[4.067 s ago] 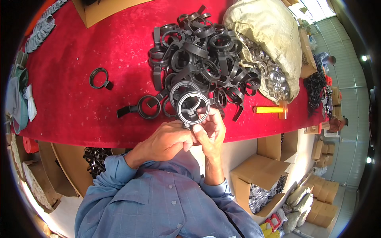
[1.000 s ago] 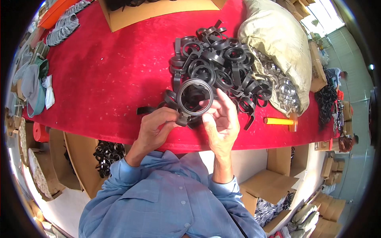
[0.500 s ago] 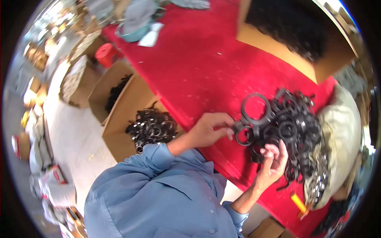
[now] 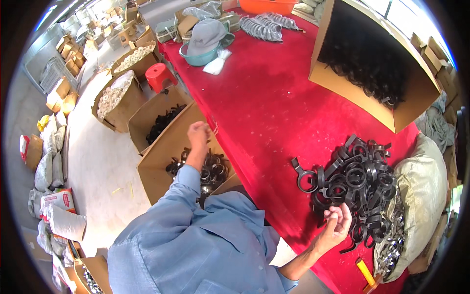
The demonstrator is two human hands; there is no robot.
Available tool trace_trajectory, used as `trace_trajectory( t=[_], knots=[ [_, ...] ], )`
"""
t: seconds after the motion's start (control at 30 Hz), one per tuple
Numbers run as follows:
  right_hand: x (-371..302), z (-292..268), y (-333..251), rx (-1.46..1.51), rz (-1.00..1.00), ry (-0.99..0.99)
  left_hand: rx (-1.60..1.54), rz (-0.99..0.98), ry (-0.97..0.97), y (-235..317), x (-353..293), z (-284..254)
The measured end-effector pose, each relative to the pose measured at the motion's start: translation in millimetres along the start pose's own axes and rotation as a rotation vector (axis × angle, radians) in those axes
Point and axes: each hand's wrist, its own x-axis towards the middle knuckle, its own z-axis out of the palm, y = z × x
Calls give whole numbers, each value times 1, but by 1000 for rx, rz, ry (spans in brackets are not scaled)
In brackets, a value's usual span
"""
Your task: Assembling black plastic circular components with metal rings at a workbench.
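My left hand (image 4: 199, 134) is over the inner edge of a cardboard box (image 4: 155, 172), its fingers loosely bent and no part visible in them. Below it in the box lie black and shiny ring-shaped clamps (image 4: 214, 169). On the red-covered table, a heap of black ring clamps with straight tabs (image 4: 356, 179) lies at the right. My right hand (image 4: 338, 223) is at the heap's near left side, palm turned up and fingers half bent, with nothing seen in it. One clamp (image 4: 307, 181) sticks out at the heap's left edge.
A large carton of black parts (image 4: 352, 93) lies on its side at the far right. A pale sack (image 4: 423, 181) spills metal pieces beside a yellow-handled tool (image 4: 364, 271). A cap (image 4: 204, 36) rests on a teal basin (image 4: 200, 58). A red stool (image 4: 159, 76) stands among boxes at the left.
My left hand has gone from the heap leftward to the cardboard box; the clamp it held is no longer seen in it. My right hand stays by the heap. The view has shifted.
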Motion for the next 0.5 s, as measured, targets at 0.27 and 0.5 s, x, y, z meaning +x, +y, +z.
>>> trace_trajectory(
  t=[0.27, 0.5],
  knots=[
    [-21, -26, -6, -186, 22, 196, 580, 762, -510, 34, -85, 87],
    [-34, -33, 6, -1028, -133, 322, 1021, 835, -1153, 47, -183, 98]
  ],
)
